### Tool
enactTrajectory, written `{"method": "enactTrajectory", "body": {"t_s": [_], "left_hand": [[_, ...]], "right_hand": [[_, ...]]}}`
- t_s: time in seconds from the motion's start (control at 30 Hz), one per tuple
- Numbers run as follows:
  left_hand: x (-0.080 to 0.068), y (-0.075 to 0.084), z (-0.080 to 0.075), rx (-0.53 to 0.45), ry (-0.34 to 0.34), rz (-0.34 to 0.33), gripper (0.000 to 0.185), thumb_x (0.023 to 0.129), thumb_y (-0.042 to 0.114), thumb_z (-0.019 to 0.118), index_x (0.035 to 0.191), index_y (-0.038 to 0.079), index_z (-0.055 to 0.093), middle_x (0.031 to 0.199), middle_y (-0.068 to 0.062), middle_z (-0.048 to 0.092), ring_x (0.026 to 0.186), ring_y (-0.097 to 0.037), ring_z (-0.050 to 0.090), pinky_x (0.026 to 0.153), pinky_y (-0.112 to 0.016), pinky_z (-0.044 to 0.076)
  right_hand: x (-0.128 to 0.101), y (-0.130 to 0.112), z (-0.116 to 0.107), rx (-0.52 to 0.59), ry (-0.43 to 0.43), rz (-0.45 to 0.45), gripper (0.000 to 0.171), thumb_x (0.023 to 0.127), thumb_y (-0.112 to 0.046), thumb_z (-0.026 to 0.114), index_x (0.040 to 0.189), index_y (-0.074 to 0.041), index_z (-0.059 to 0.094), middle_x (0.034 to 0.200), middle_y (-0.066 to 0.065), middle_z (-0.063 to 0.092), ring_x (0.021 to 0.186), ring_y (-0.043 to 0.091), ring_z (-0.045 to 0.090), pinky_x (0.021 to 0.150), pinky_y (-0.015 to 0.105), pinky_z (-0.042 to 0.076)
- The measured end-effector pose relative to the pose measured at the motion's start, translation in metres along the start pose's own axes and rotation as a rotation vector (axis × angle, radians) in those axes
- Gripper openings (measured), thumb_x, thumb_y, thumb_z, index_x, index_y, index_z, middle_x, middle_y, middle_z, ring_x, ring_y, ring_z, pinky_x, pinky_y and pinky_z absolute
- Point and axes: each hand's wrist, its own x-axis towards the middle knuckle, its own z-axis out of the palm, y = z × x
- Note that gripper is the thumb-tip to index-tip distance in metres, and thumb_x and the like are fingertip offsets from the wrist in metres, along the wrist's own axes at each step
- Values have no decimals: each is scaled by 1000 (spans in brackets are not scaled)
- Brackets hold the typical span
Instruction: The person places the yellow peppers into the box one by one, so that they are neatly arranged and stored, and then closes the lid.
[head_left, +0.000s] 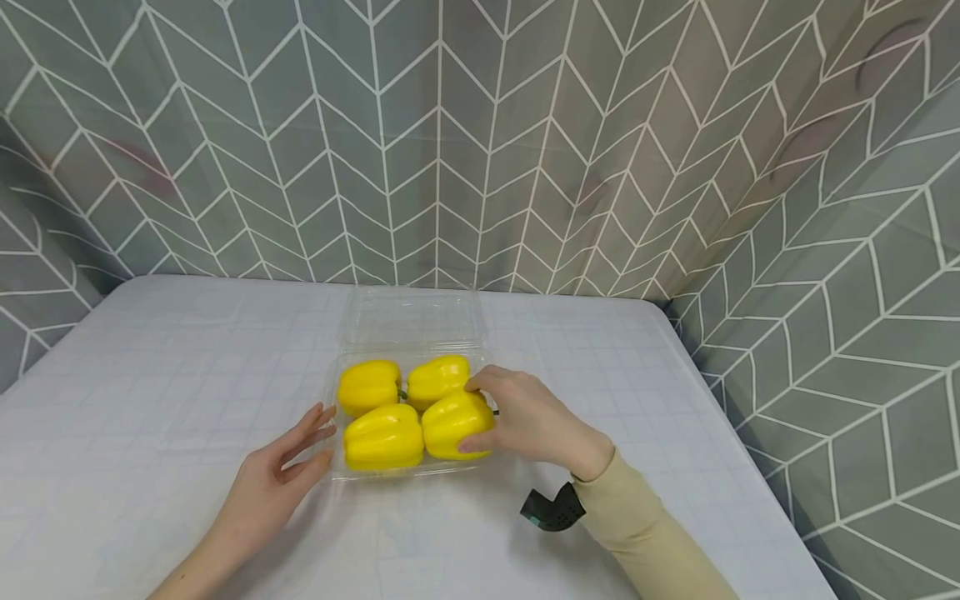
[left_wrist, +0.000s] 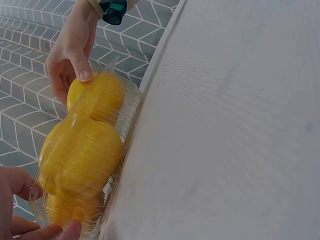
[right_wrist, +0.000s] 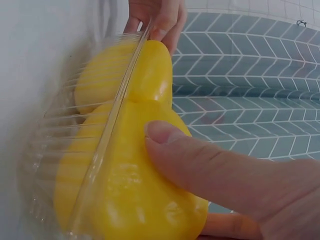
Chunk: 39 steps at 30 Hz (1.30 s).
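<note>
Several yellow bell peppers sit in a clear plastic clamshell container whose lid lies folded back behind it. My right hand grips the front right bell pepper, thumb on the near side and fingers on the far side. In the right wrist view the thumb presses on that pepper's skin. At the container's left edge, my left hand touches the rim with fairly straight fingers. The front left bell pepper is closest to it. The right hand's other fingertips are partly hidden behind its pepper.
A white cloth-covered table surrounds the container. Grey curtains with white zigzag lines hang behind the table and along its right side. A black strap-like device is on the right wrist, by the beige sleeve.
</note>
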Motion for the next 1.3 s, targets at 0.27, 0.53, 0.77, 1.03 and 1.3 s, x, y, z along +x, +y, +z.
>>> {"method": "enactTrajectory", "body": {"t_s": [0.27,0.53,0.77,1.03,1.3], "left_hand": [[1,0,0,0,1,10,63,99,15,64,153,0,35,148,-13,52,117,16,52,88,-7,50],[1,0,0,5,6,10,62,99,16,64,153,0,36,148,-13,52,117,15,52,88,-7,50],[1,1,-2,15,7,1,62,100,17,63,153,1,35,148,-12,52,117,16,52,87,-7,50],[1,0,-1,10,7,10,62,100,17,63,153,0,35,148,-13,52,117,16,52,87,-7,50],[0,1,1,5,-4,-3,62,100,16,64,153,1,36,148,-12,53,117,16,52,88,-6,49]], "right_hand": [[2,3,3,15,-18,18,64,69,-31,94,117,-1,64,109,7,66,92,23,61,86,36,55],[5,7,5,9,-26,3,66,66,-31,95,115,0,63,109,6,65,89,23,60,82,33,55],[9,11,6,64,-34,20,69,62,-29,97,113,2,62,111,7,64,101,28,63,90,39,55],[9,13,6,74,-51,25,72,59,-31,98,111,0,62,108,6,63,101,25,62,92,37,55],[3,15,0,93,-92,32,62,68,-32,94,114,-3,63,110,3,65,102,24,61,91,37,54]]}}
